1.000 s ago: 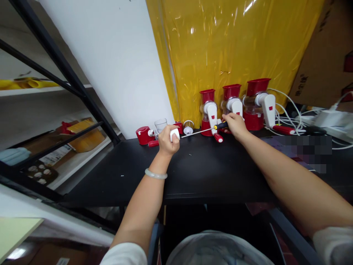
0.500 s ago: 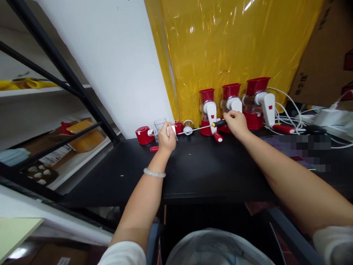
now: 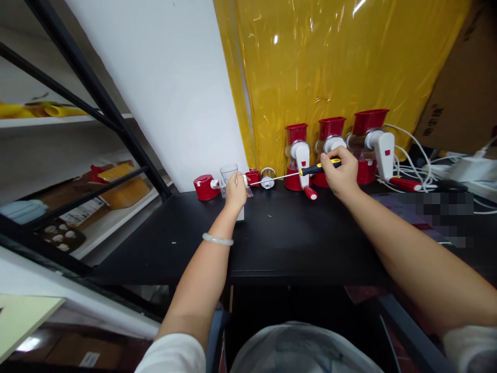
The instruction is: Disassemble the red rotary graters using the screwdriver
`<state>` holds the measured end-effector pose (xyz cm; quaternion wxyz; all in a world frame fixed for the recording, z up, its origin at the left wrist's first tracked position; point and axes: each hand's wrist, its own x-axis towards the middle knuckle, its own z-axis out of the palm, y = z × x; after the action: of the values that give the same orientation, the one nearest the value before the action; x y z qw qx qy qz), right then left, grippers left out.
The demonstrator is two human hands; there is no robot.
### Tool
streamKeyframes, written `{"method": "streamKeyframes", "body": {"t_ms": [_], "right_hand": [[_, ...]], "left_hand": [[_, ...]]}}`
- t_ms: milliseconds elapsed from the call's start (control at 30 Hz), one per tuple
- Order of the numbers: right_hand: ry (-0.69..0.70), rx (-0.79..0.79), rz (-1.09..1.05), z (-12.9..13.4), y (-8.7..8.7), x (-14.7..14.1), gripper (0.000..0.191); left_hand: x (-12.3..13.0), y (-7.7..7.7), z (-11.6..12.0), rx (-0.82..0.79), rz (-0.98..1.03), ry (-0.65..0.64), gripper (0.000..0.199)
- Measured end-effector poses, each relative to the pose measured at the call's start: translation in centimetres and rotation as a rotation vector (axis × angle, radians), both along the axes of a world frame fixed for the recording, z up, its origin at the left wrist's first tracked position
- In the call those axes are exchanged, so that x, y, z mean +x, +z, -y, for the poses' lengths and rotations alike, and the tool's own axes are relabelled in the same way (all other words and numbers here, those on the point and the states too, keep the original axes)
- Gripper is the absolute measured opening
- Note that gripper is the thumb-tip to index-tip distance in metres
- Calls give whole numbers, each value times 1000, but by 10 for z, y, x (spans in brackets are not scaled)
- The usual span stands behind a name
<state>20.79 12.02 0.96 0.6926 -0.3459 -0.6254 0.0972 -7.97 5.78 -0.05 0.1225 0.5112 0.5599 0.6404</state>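
Observation:
My right hand (image 3: 342,173) is closed around the black-and-yellow handle of a screwdriver (image 3: 310,170). Its long metal shaft runs left to a white crank handle (image 3: 240,213), pinched in my left hand (image 3: 236,191); the fingers cover most of that part, and where the tip sits is hard to make out. Behind the left hand stands a clear plastic housing (image 3: 229,170). To its left is a red base (image 3: 206,187) with a white fitting. Right of the left hand, a red piece (image 3: 252,177) and a metal grater drum (image 3: 267,178) lie near the wall.
Red-and-white rotary graters (image 3: 298,155) with crank handles line the back of the black table (image 3: 295,238). White cables (image 3: 421,171) and a power strip lie at the right. A black-framed shelf (image 3: 128,140) borders the left; a bag-lined bin (image 3: 303,347) is below the table edge.
My left hand has turned the white crank handle, so its white end now points down beneath the hand. My right hand has shifted its grip and moved slightly right on the screwdriver.

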Motion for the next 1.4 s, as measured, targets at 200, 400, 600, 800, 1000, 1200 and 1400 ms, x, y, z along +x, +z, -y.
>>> {"method": "streamKeyframes", "body": {"t_ms": [200,400,600,800,1000,1200,1400], "right_hand": [[88,-15,-68,-15,-7,-2,19],[131,-256,-54,-26,-13,-2,37],[164,-576,168,-32,-15,3,52],[88,-470,216,-23,-10,-1,41],[86,-315,160,-17,-8,-1,32],[204,-188,14,-21,-4,2,27],[447,-299,-235,-29,-6,-1,39]], "left_hand": [[0,1,0,21,0,5,42],[-5,-1,13,331,-388,111,42],[-7,0,20,554,-575,171,47],[-10,-1,13,432,-455,121,47],[-8,3,10,333,-278,51,49],[-4,5,9,216,-192,27,47],[-3,3,3,178,-91,-3,47]]}}
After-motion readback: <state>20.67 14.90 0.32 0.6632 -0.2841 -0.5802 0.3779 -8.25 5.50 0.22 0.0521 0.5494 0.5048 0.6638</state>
